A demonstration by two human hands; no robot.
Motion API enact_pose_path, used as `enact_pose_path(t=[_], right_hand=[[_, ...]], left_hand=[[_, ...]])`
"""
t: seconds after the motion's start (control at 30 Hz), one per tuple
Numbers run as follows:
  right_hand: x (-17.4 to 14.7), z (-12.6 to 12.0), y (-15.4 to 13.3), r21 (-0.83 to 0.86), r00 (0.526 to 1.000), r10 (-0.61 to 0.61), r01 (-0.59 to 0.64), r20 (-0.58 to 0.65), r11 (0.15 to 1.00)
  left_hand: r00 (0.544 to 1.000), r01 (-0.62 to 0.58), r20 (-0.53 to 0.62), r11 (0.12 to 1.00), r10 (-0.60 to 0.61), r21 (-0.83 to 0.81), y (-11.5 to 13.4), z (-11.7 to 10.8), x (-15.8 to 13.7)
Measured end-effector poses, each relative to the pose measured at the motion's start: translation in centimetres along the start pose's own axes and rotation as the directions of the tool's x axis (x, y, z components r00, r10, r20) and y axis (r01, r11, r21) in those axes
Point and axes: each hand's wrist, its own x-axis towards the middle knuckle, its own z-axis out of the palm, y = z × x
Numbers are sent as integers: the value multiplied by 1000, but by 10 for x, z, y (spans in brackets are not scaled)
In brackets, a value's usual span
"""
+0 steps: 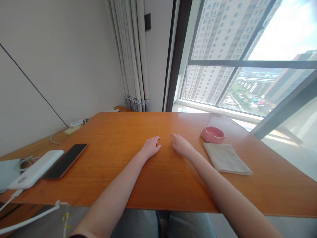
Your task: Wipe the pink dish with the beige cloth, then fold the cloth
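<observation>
My left hand [150, 147] rests over the middle of the wooden table [119, 132], thumb apart from loosely bent fingers, holding nothing. To its right, across a small gap, my right hand [181, 144] is also open and has nothing in it, with a finger pointing toward the left. A folded beige cloth [226, 158] lies flat to the right of my right hand. Just behind the cloth sits a pink bowl [213, 135] with an angular outer wall. Neither hand touches the bowl or the cloth.
On the table's left side lie a dark phone [65, 161] and a white power bank [37, 168] with a cable. A power strip [77, 123] is by the wall. A curtain [132, 56] hangs behind, and a large window [223, 82] stands at the right.
</observation>
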Motion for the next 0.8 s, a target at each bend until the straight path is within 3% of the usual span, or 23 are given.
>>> enact_pose_path(t=[0.1,0.2,0.4,0.8], right_hand=[[23,21,-40,117,985,-145,134,92,984],[33,38,-56,228,966,-257,245,22,942],[32,60,-45,385,974,-201,225,-103,895],[29,55,-44,372,970,-225,245,-96,895]], left_hand=[[998,-54,-15,994,53,-90,-2,5,2],[1000,-21,4,988,22,-155,-3,9,4],[999,-37,25,998,38,-58,-4,8,4],[999,-11,38,999,13,-50,4,4,0]])
